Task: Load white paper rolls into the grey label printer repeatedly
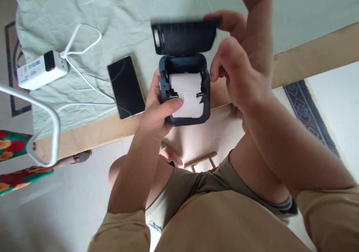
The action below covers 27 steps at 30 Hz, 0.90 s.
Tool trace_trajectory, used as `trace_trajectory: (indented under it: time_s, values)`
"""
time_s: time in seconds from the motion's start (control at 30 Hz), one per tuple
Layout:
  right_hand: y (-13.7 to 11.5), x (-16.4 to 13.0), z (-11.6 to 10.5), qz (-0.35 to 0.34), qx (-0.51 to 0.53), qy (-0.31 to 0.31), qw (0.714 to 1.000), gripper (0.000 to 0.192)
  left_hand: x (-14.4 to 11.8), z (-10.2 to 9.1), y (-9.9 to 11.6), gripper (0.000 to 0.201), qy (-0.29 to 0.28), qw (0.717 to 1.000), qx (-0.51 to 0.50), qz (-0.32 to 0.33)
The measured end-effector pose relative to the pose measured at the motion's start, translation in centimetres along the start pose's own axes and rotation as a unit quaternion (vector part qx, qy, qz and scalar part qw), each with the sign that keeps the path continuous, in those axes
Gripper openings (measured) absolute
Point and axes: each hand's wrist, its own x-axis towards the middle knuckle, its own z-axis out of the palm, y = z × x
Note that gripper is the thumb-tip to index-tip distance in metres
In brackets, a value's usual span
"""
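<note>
A dark blue mini thermal printer (208, 111) is held over the table's front edge, its lid (185, 38) swung up and slightly blurred. Inside lies a roll of white paper (187, 85), with ragged dark gaps showing at both sides. My left hand (158, 111) wraps round the printer's left side, the thumb resting on the paper. On the other side, my right hand (244, 57) has its fingers spread; one fingertip meets the lid's upper right corner. Its thumb stands apart from the lid, and a lower finger is close to the printer's right wall.
A smartphone (126, 87) with a dark screen lies left of the printer on the pale green cloth (126, 16). Farther left is a white power bank (42, 70) with a white cable (81, 79). Another person's foot (75, 157) and patterned clothing show at lower left.
</note>
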Motion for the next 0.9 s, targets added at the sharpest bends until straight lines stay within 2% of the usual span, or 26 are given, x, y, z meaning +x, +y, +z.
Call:
trace_trajectory:
  time_s: [0.1,0.17,0.27,0.4,0.47,0.7,0.9]
  values:
    - [0.2,-0.1,0.3,0.006,-0.083,-0.036,0.996,0.030,-0.3,0.1,0.1,0.038,-0.005,1.000,-0.011,0.000]
    - [0.3,-0.2,0.5,0.040,-0.118,-0.069,0.990,0.030,-0.5,0.3,0.2,0.039,-0.011,1.000,-0.023,-0.004]
    - [0.5,-0.3,0.7,0.089,-0.085,-0.117,0.986,0.041,-0.8,0.5,0.4,0.043,-0.017,0.998,-0.061,0.012]
    - [0.4,-0.4,0.8,0.107,-0.021,-0.206,0.972,0.059,-1.1,0.6,0.5,0.038,-0.011,0.997,-0.077,0.011]
    - [0.3,-0.6,0.8,0.112,-0.009,-0.224,0.968,0.064,-1.1,0.6,0.6,0.034,-0.012,0.997,-0.073,0.002]
    - [1.1,-1.0,0.7,0.133,0.005,-0.200,0.971,0.065,-1.0,0.8,1.2,0.030,0.000,0.999,-0.039,-0.029]
    - [1.5,-1.6,0.6,0.167,0.058,-0.141,0.974,0.068,-0.3,1.6,1.2,0.027,0.019,0.992,-0.114,-0.044]
